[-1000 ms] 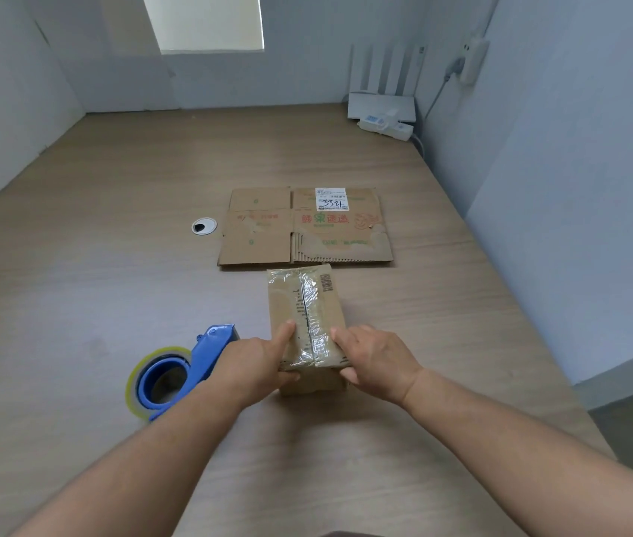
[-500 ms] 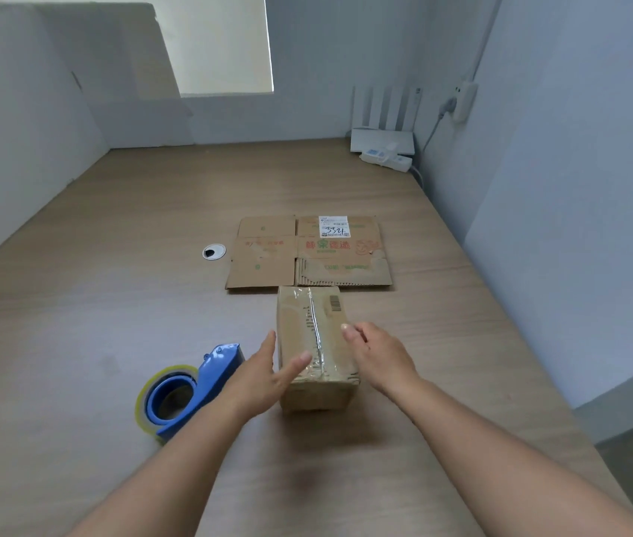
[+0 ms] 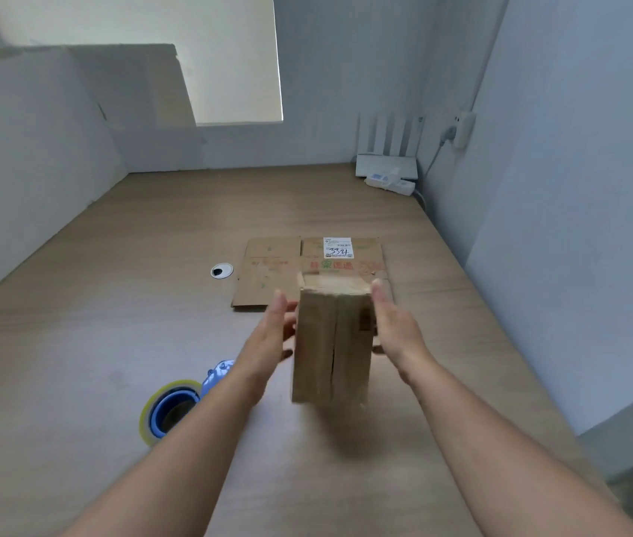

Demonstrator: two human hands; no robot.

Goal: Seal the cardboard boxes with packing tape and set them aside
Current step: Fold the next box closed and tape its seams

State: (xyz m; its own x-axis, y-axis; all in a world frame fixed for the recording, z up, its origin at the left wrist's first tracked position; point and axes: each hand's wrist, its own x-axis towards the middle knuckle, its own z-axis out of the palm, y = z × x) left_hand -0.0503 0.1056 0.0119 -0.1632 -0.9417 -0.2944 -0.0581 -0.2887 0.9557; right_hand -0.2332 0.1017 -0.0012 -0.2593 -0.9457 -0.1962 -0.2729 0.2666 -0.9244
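A small cardboard box (image 3: 332,343) is lifted off the wooden table (image 3: 74,343) and tipped up on end, so a face with an untaped centre seam points at me. My left hand (image 3: 272,335) presses flat against its left side with straight fingers. My right hand (image 3: 396,327) presses its right side the same way. A blue tape dispenser (image 3: 175,405) with a roll of clear tape lies on the table below my left forearm, and neither hand touches it.
A flattened cardboard box (image 3: 268,273) with a white label lies just behind the held box. A round cable grommet (image 3: 221,270) sits to its left. A white router (image 3: 386,166) and a power strip (image 3: 390,182) stand at the far right corner. Walls close in on the left and right.
The box lay flat on the table with its taped top up; both hands have now lifted it and tipped it on end. My view has tilted upward.
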